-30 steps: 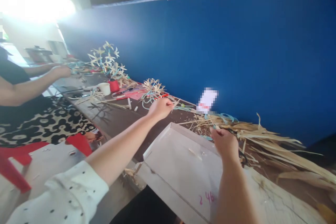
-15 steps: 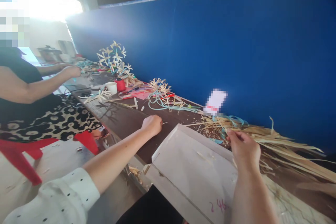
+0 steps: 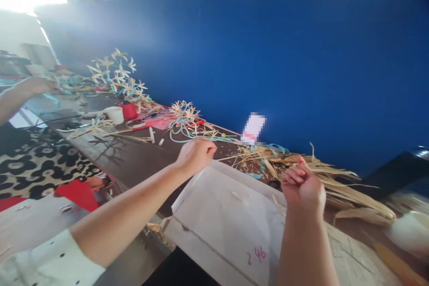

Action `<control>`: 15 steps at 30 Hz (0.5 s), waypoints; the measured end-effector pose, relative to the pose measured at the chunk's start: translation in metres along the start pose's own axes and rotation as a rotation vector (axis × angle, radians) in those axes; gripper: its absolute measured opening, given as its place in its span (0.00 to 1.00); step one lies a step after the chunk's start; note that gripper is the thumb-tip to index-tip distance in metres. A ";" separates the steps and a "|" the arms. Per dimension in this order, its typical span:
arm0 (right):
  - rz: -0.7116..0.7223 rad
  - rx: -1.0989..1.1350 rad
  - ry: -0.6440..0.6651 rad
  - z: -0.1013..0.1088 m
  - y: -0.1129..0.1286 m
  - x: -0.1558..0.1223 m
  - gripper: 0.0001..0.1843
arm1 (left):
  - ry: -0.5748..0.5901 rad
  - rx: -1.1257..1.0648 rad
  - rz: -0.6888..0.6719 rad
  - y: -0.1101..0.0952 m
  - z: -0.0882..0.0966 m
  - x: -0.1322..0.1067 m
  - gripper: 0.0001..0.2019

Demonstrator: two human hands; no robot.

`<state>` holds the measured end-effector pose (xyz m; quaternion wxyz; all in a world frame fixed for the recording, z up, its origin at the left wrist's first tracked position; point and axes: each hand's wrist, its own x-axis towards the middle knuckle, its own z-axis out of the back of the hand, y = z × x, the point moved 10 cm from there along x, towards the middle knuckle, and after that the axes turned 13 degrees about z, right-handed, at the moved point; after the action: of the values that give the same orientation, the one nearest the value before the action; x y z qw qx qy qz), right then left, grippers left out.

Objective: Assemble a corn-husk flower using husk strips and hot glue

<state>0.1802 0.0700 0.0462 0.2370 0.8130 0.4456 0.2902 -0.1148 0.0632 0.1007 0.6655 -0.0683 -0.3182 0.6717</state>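
My left hand (image 3: 197,156) is closed in a fist above the far left corner of a pale cardboard box lid (image 3: 231,214). Whatever it may grip is hidden by the fingers. My right hand (image 3: 303,187) hovers over the lid's right side, fingers curled in and the index finger and thumb close together. I cannot make out anything between them. Behind it lies a heap of dry straw-coloured leaf strips (image 3: 348,183). Thin stalks and shavings (image 3: 244,158) are scattered between the two hands, with bits of light blue ribbon (image 3: 275,148) among them.
Along the table (image 3: 134,161) lie woven star-shaped flowers (image 3: 117,71), a flower bunch with light blue stems (image 3: 184,111), a white cup (image 3: 114,115) and a red thread spool (image 3: 128,110). A co-worker's arm (image 3: 23,94) reaches in at left. A blue partition (image 3: 268,62) stands behind.
The view has swung right. My left hand has moved toward the lid's corner, and the thin sliver that stuck out of it no longer shows. My right hand has lifted off the leaf strips.
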 end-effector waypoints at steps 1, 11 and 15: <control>-0.031 0.034 0.024 -0.002 -0.003 -0.001 0.09 | 0.016 -0.074 -0.029 -0.019 -0.003 0.000 0.12; -0.234 0.168 0.268 -0.029 -0.026 -0.016 0.15 | 0.027 -0.774 0.134 -0.074 -0.090 -0.011 0.15; -0.331 0.157 0.368 -0.043 -0.035 -0.028 0.20 | 0.153 -0.986 0.143 -0.069 -0.116 -0.019 0.18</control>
<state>0.1181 0.0684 0.0472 0.1326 0.6782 0.6295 0.3552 0.0061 0.0786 0.0387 0.5277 -0.4451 -0.5425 0.4787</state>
